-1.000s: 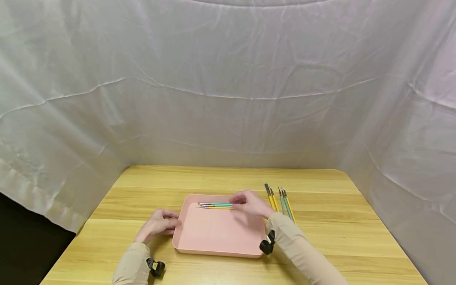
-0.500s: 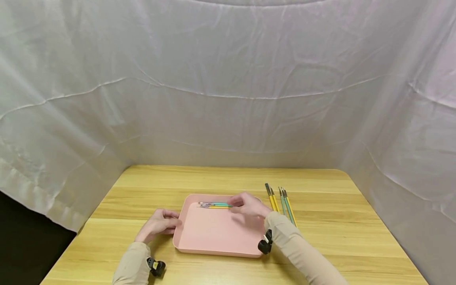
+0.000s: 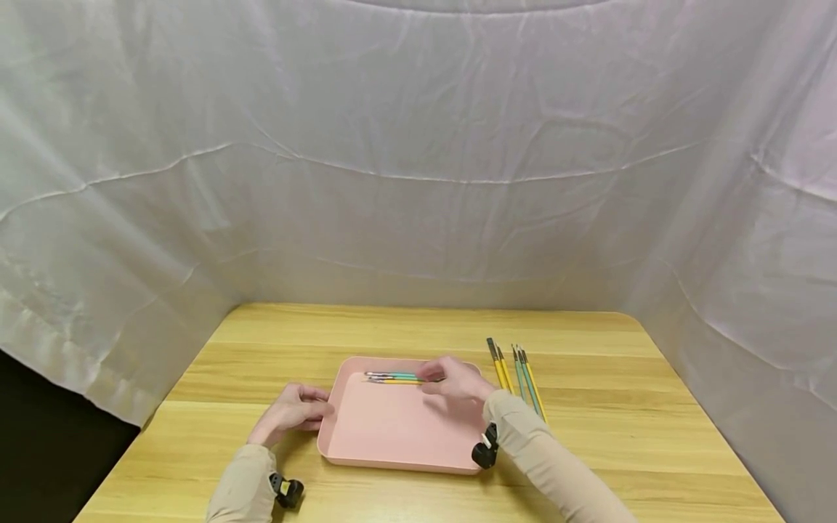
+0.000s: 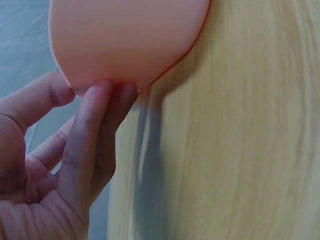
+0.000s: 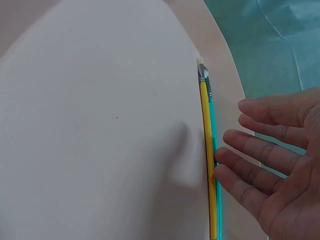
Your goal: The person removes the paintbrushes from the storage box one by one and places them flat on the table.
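A pink tray (image 3: 399, 428) sits on the wooden table, with teal and yellow paintbrushes (image 3: 399, 379) lying along its far side. My left hand (image 3: 288, 412) pinches the tray's left edge; in the left wrist view, thumb and fingers meet at the rim. Over the far right part of the tray is my right hand (image 3: 454, 379), covering the brushes' handle ends in the head view. Seen from the right wrist, its fingers are relaxed and apart, fingertips right beside the teal paintbrush (image 5: 213, 120), which lies against the yellow paintbrush (image 5: 207, 130).
Two groups of paintbrushes lie on the table right of the tray, one with yellow handles (image 3: 502, 370), the other teal and yellow (image 3: 527, 374). The right sleeve (image 3: 523, 421) partly overlaps them. Grey curtain (image 3: 418, 218) surrounds the table's back and sides.
My right hand has shifted slightly left along the paintbrushes in the tray. The left hand and the tray have stayed in place.
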A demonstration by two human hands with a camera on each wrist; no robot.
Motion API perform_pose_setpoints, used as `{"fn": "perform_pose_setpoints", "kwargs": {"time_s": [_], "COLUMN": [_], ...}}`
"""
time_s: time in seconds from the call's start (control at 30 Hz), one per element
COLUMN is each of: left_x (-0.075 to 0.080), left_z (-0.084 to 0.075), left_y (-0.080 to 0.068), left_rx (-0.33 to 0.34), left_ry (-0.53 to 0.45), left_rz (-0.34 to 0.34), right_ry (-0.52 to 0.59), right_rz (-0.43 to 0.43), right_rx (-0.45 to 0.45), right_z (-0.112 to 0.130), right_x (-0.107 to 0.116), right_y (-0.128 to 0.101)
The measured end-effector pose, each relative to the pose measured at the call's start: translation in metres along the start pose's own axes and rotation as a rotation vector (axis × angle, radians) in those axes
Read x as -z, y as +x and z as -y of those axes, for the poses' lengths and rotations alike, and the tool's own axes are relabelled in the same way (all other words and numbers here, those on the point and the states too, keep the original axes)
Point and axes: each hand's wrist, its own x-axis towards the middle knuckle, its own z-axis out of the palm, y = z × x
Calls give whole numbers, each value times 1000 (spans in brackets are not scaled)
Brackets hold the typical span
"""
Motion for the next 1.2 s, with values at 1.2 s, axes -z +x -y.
{"fn": "perform_pose_setpoints", "kwargs": {"time_s": [1.2], "left_x": [0], "left_z": [0], "left_y": [-3], "left_rx": [13], "left_ry": [-2], "left_rz": [-4], "right_ry": [-172], "right_rz": [-70], "right_rx": [-4], "right_z": [2], "right_x": [-12], "right_y": [5]}}
